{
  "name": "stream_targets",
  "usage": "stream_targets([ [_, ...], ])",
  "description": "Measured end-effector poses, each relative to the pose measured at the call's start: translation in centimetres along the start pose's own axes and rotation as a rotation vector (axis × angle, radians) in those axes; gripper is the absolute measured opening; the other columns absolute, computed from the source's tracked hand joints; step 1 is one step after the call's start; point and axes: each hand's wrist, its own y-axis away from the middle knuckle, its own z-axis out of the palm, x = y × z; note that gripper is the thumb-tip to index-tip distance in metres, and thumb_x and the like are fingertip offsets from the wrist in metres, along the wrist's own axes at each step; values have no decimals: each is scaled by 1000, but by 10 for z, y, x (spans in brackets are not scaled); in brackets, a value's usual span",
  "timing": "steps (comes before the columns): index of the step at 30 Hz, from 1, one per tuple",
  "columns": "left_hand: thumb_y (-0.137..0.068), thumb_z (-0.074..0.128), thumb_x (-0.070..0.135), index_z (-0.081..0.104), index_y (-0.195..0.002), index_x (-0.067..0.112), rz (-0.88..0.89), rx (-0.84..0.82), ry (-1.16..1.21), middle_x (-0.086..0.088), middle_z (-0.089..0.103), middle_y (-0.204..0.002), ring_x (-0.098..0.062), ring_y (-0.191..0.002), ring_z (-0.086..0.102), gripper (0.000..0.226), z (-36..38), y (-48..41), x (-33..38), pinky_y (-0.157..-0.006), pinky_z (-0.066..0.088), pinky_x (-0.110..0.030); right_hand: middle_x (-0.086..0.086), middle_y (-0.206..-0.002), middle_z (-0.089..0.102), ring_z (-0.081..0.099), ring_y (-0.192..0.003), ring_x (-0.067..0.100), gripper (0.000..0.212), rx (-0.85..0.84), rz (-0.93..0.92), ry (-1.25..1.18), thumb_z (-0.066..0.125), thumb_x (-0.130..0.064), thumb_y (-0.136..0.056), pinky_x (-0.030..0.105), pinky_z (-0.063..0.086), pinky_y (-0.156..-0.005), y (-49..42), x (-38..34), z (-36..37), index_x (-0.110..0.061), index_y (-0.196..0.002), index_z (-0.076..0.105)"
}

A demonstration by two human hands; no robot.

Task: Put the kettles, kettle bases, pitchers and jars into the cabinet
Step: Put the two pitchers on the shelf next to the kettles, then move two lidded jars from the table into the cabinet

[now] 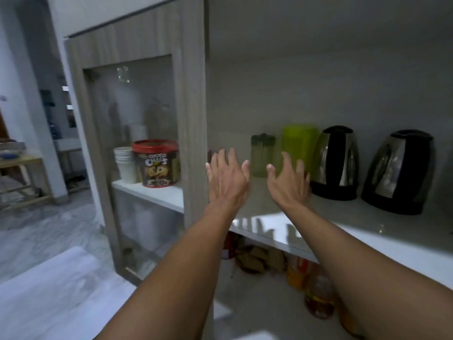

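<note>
On the white cabinet shelf [367, 231] stand a clear jar with a dark green lid [261, 155], a lime-green pitcher [300, 143] and two steel-and-black kettles, one at the middle [337, 163] and one at the right [402, 173]. Both my hands reach into the cabinet, fingers spread, holding nothing. My left hand [226, 177] hovers left of the jar. My right hand [286, 182] is just in front of the jar and pitcher, partly covering the pitcher's base.
The cabinet's glass door [137, 155] stands open at the left; behind it are a red-lidded choco tub [155, 163] and stacked paper cups [126, 164]. Bottles and packets [316, 293] fill the shelf below. A wooden table [22, 165] stands far left.
</note>
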Motion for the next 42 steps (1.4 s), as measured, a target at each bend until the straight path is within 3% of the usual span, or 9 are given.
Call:
stream_targets([
  [3, -102, 31, 42, 24, -154, 12, -25, 45, -96, -12, 17, -163, -27, -152, 10, 61, -57, 19, -39, -123, 5, -49, 7, -163, 15, 23, -144, 39, 60, -97, -128, -7, 40, -52, -97, 51, 30, -111, 44, -45, 11, -35, -152, 24],
  [9, -101, 32, 43, 24, -154, 14, -130, 118, -309, -12, 16, -163, -28, -151, 11, 61, -192, 74, -137, -121, 5, -52, 5, -164, 14, 19, -146, 37, 59, -290, -319, -117, 41, -51, -95, 56, 25, -113, 150, -161, 56, -39, -151, 25],
  [15, -102, 30, 45, 21, -154, 15, -369, 174, -533, -11, 14, -164, -29, -152, 9, 61, -353, 160, -258, -121, 6, -54, 6, -165, 9, 13, -149, 38, 58, -497, -509, -193, 35, -53, -97, 60, 18, -117, 299, -295, 106, -40, -152, 19],
  [23, -102, 28, 46, 18, -155, 13, -695, 147, -738, -11, 11, -164, -33, -151, 10, 63, -539, 299, -402, -120, 9, -57, 6, -164, 12, 19, -146, 35, 56, -776, -687, -259, 35, -52, -97, 56, 25, -113, 525, -427, 147, -38, -151, 24],
  [30, -101, 33, 41, 26, -152, 14, -911, 199, -709, -10, 22, -161, -30, -147, 21, 57, -598, 374, -500, -118, 15, -55, 6, -160, 21, 26, -143, 34, 52, -984, -755, -264, 37, -48, -98, 53, 33, -108, 636, -483, 197, -36, -148, 28],
  [35, -99, 40, 41, 38, -142, 13, -1153, 223, -673, -13, 37, -149, -34, -134, 40, 51, -615, 418, -574, -111, 27, -48, 12, -146, 41, 47, -127, 39, 50, -1169, -761, -254, 42, -42, -97, 46, 41, -99, 699, -518, 259, -18, -141, 38],
  [42, -91, 59, 39, 48, -128, 4, -1508, 316, -369, -16, 52, -130, -36, -120, 53, 52, -614, 437, -683, -100, 44, -48, 15, -126, 59, 58, -115, 36, 47, -1406, -570, -169, 55, -40, -90, 39, 47, -90, 763, -559, 363, -7, -124, 51],
])
